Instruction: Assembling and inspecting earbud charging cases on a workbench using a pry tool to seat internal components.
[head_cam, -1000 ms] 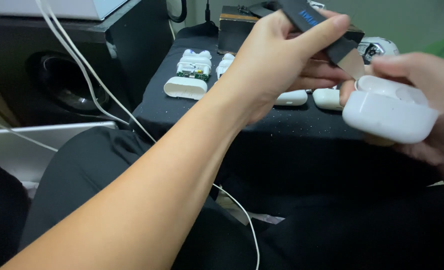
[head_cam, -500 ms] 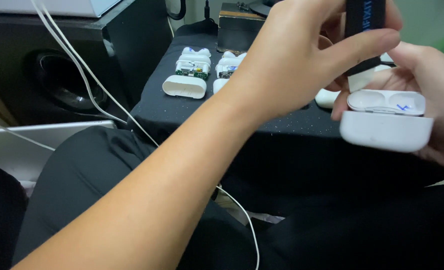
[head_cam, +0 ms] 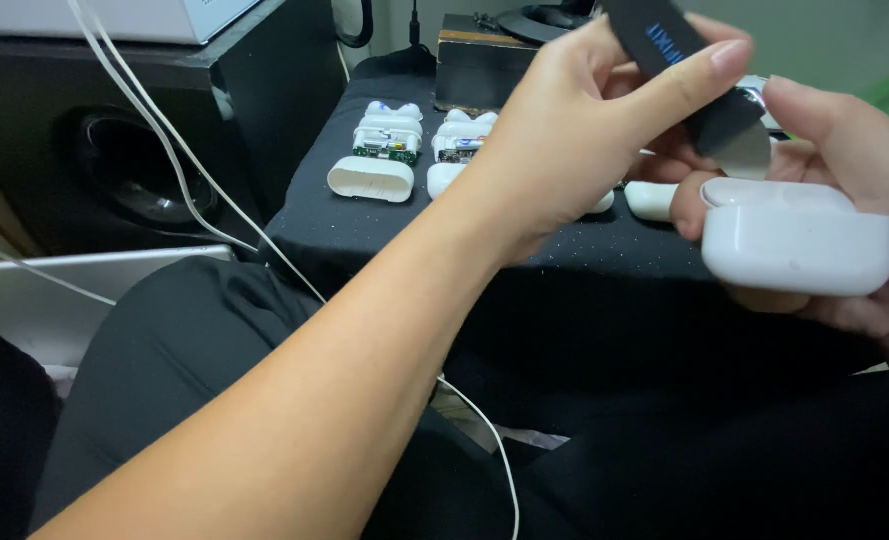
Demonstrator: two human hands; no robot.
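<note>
Gripping black pry tool [head_cam: 699, 95], left hand [head_cam: 584, 130], right hand [head_cam: 854, 190] clasping white case [head_cam: 796, 245], blade seemingly at its rim.

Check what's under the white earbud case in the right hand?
The right hand's fingers cradle the white earbud case from below, over dark cloth. The case's underside is hidden.

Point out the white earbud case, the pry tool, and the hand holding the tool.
white earbud case [head_cam: 799, 248], head view, front wall of its body.
pry tool [head_cam: 699, 85], head view, middle of its dark handle.
left hand [head_cam: 574, 130], head view, back of the hand.
</note>
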